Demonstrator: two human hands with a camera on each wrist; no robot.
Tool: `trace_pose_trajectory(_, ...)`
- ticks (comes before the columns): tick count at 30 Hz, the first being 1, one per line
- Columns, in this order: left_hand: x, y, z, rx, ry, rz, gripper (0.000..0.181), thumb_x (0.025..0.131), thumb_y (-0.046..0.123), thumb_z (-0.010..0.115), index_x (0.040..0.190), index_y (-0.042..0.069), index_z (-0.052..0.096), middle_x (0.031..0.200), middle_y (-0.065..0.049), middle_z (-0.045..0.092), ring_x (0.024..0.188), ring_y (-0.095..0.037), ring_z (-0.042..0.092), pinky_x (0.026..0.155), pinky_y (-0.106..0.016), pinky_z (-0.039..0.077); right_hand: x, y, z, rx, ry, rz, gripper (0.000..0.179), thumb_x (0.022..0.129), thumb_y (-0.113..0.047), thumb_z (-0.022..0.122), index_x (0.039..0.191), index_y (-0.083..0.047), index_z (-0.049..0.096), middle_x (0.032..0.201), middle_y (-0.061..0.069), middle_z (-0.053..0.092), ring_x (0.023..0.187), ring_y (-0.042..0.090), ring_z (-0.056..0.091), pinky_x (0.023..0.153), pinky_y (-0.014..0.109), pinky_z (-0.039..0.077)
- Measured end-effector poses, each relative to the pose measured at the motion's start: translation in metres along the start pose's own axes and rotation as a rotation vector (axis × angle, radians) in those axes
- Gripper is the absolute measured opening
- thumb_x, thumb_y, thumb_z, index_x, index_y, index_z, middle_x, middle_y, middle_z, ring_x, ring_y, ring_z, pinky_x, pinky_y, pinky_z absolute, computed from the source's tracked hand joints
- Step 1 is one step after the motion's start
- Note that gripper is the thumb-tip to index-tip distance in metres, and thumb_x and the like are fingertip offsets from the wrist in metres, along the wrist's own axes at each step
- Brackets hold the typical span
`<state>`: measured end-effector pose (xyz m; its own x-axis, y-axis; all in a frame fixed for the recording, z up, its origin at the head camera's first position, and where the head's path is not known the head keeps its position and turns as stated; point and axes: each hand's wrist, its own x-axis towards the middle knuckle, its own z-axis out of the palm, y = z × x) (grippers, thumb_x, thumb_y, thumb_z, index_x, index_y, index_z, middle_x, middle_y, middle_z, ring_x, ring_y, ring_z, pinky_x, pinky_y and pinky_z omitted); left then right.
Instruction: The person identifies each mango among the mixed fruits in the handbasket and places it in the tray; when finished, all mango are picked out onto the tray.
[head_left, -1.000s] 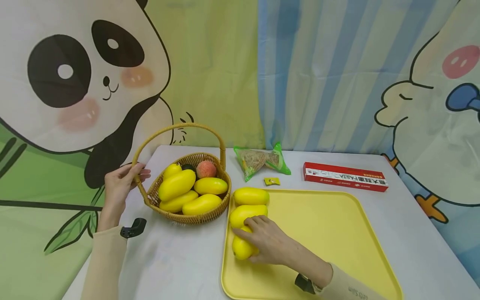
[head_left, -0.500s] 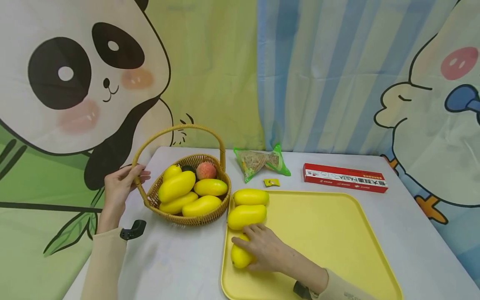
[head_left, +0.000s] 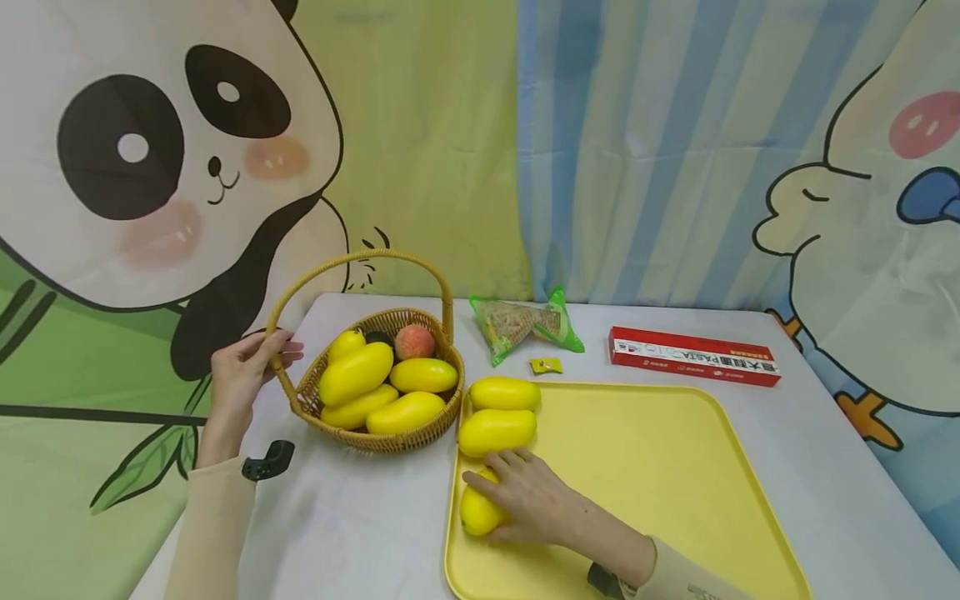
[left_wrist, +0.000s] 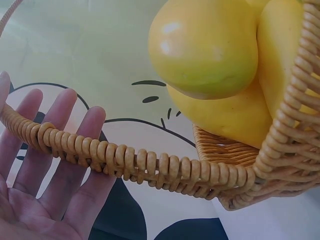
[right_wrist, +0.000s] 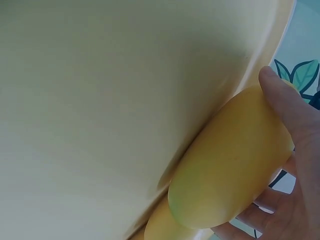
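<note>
My left hand (head_left: pixel 234 379) pinches the handle (left_wrist: pixel 145 162) of a wicker basket (head_left: pixel 408 440) between thumb and fingers, the other fingers stretched behind it in the left wrist view. Inside the basket are several yellow mangoes (head_left: pixel 356 373), a peach (head_left: pixel 414 342) and a dark round fruit, mostly hidden. At the left side of a yellow tray (head_left: pixel 637 467), my right hand (head_left: pixel 531 504) grips a mango (right_wrist: pixel 230 160), thumb on one side and fingers on the other. Two more mangoes, the nearer one (head_left: pixel 497 432) and the farther one (head_left: pixel 505 393), lie crosswise in a row beyond it.
Behind the tray lie a green-edged clear bag of brown dry food (head_left: pixel 521 325), a small yellow packet (head_left: pixel 546 366) and a long red pasta box (head_left: pixel 693 356). The basket stands left of the tray on a white table (head_left: pixel 352 517). Cartoon-printed curtains (head_left: pixel 435 125) hang behind.
My right hand has drawn its mango slightly toward me, opening a gap from the middle one. My left hand keeps its place on the basket handle.
</note>
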<state>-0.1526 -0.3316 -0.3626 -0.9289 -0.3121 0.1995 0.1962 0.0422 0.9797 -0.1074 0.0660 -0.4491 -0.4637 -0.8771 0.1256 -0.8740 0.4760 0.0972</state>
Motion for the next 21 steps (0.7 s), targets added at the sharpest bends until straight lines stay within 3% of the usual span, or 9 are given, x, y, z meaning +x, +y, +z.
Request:
trace_pose_trajectory(4,0.0004,0.0007,0.0001,0.0,0.001,0.0,0.017,0.089,0.022,0.068,0.099,0.009,0.074,0.079,0.004,0.074,0.073,-0.009,0.071,0.069,-0.018,0.056,-0.0007,0.0004,-0.0003,0.007,0.016,-0.003,0.079,0.073,-0.064,0.071,0.135,-0.022,0.049,0.118,0.006,0.055,0.102,0.02,0.055,0.088,0.038,0.049)
trace_pose_trajectory(9,0.0,0.0005,0.0,0.002,0.001,-0.004,0.025,0.09,0.022,0.068,0.104,0.002,0.072,0.079,0.003,0.074,0.073,-0.009,0.071,0.07,-0.018,0.056,-0.0006,0.0009,0.0003,0.018,0.018,-0.002,0.08,0.072,-0.065,0.072,0.135,-0.022,0.049,0.118,0.006,0.056,0.101,0.02,0.055,0.088,0.038,0.049)
trace_pose_trajectory(15,-0.0004,0.0002,0.0,-0.003,0.0,-0.004,0.015,0.09,0.021,0.068,0.098,0.01,0.075,0.078,0.003,0.074,0.072,-0.01,0.071,0.07,-0.018,0.056,-0.0015,-0.0005,-0.0004,0.026,0.006,0.012,0.08,0.072,-0.065,0.072,0.135,-0.022,0.05,0.118,0.005,0.056,0.102,0.02,0.055,0.089,0.039,0.049)
trace_pose_trajectory(21,-0.0004,-0.001,-0.0004,0.006,0.004,-0.014,0.022,0.089,0.023,0.068,0.102,0.007,0.073,0.078,0.004,0.074,0.072,-0.01,0.071,0.069,-0.017,0.055,-0.0016,-0.0001,-0.0003,0.021,-0.001,0.012,0.081,0.071,-0.066,0.071,0.136,-0.022,0.05,0.119,0.005,0.055,0.103,0.02,0.055,0.089,0.04,0.049)
